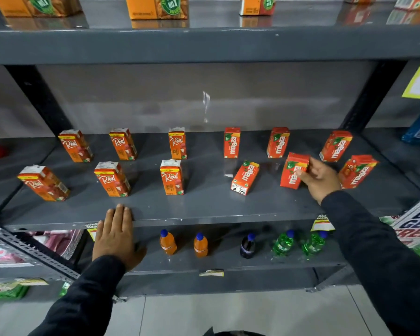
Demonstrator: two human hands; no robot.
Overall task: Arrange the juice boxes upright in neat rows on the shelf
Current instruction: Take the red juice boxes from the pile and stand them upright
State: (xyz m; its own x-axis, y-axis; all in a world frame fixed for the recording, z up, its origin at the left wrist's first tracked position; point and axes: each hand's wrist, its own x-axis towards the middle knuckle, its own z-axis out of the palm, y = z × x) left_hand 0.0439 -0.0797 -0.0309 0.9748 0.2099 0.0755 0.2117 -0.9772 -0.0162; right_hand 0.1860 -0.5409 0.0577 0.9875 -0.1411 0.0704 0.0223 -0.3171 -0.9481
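On the grey middle shelf (204, 209) several small orange Real juice boxes stand upright in two rows on the left, such as one front box (172, 177). Red Maaza boxes fill the right half. One Maaza box (245, 177) lies tipped on its side in the front row. My right hand (319, 178) grips another Maaza box (292, 171), which stands upright on the shelf. A further Maaza box (357, 174) stands just right of that hand. My left hand (115, 235) rests flat, fingers together, on the shelf's front edge and holds nothing.
Large orange cartons (157, 7) stand on the shelf above. On the shelf below are small bottles: orange (167, 242), dark (247, 246) and green (283, 242). A promo sign (417, 221) juts out at the right. Packets (7, 289) lie low on the left.
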